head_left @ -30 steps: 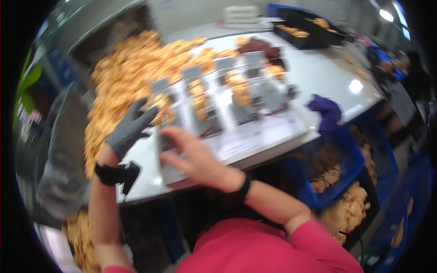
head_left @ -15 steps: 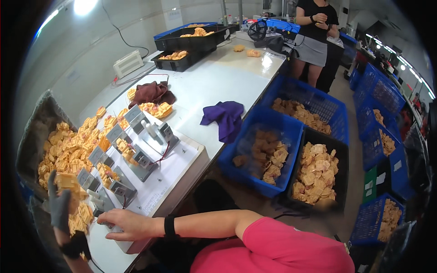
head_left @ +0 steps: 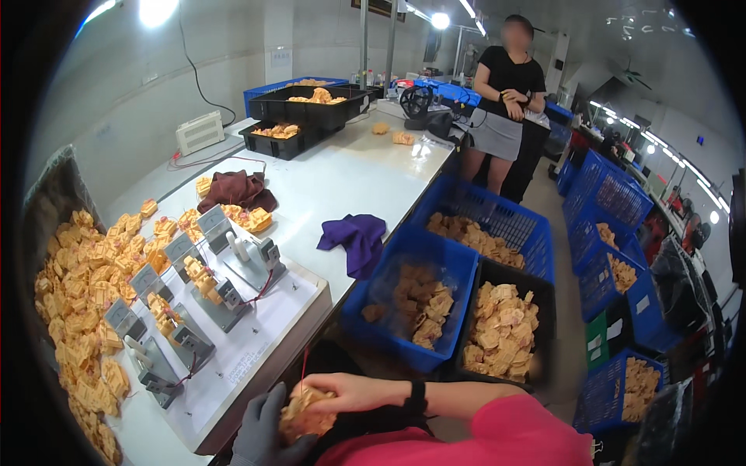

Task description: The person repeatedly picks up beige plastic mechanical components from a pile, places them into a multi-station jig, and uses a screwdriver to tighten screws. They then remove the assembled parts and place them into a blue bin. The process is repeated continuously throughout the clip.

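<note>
In front of my body, beside the near edge of the table, both hands close on a yellow plastic part (head_left: 309,413). My left hand (head_left: 266,435), in a grey glove, cups it from the left. The fingers of my bare right hand (head_left: 351,392) press on its upper side. A thin red wire sticks up from it. Farther left, a row of grey meter fixtures (head_left: 193,344) stands on a white-topped board (head_left: 256,330). Similar yellow parts sit on the two middle fixtures; white posts show on the nearest and farthest ones.
A large heap of yellow parts (head_left: 85,279) covers the table's left side. A purple cloth (head_left: 353,239) and a brown cloth (head_left: 237,191) lie beyond the board. To the right stand a blue crate (head_left: 465,311) and a black crate (head_left: 548,326) holding parts. A person (head_left: 509,85) stands behind.
Both hands have moved right, away from the fixtures and heap, and now meet on a yellow part in front of my body. The view has tilted up.
</note>
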`<state>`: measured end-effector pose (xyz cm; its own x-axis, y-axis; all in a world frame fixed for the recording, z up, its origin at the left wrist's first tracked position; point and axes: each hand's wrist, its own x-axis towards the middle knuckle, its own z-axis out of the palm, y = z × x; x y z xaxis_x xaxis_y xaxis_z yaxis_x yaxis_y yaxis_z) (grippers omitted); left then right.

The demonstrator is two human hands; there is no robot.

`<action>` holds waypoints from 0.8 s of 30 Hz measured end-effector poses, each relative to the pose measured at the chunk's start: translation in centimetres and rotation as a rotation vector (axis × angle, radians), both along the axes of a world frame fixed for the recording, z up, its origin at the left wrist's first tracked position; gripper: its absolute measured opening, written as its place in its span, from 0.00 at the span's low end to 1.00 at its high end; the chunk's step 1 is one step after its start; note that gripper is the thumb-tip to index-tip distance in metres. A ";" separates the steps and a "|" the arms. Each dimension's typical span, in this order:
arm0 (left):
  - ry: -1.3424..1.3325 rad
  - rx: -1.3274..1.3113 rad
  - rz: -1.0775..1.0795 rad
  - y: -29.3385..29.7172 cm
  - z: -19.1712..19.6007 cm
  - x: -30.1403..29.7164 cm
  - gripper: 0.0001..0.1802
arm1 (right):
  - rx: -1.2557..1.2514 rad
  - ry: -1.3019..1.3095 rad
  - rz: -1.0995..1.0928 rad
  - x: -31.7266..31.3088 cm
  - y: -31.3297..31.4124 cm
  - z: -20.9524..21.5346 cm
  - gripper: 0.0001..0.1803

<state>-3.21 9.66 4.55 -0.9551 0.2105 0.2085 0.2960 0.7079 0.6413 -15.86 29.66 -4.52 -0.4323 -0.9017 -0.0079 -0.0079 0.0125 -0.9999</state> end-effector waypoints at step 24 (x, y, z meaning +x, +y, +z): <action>-0.144 0.118 0.017 -2.9 -1.4 2.9 0.29 | 0.071 -0.667 -1.679 -2.9 33.5 -22.6 0.28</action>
